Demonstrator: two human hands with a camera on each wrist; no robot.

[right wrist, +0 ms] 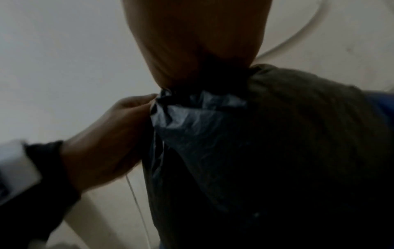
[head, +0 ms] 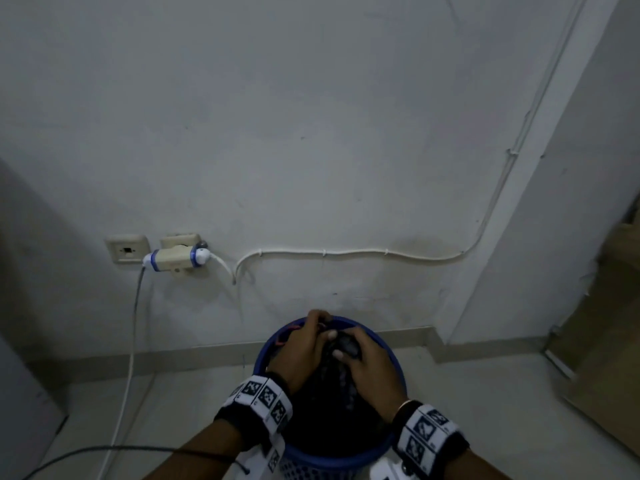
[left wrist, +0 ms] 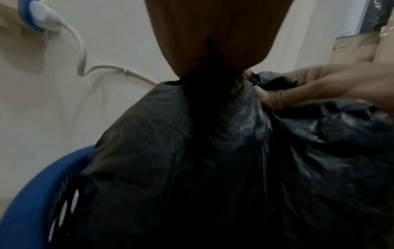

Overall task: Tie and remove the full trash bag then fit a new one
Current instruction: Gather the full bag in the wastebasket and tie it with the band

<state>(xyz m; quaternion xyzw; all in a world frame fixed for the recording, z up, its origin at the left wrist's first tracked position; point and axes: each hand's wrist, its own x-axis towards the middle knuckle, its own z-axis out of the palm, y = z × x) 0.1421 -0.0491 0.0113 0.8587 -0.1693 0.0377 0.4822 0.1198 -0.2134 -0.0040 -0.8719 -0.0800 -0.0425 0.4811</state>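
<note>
Your left hand (head: 300, 348) and right hand (head: 370, 363) are close together, both gripping the gathered top of the black trash bag (head: 325, 410), which sits below them inside the blue bin (head: 398, 367).

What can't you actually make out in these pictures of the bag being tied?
- Knot: both wrist views are dim; the left hand and right hand cover the gathered neck of the trash bag, so whether it is tied is unclear.
- Bag contents: hidden by black plastic.
- Bin: its base is cut off by the head view's bottom edge.
</note>
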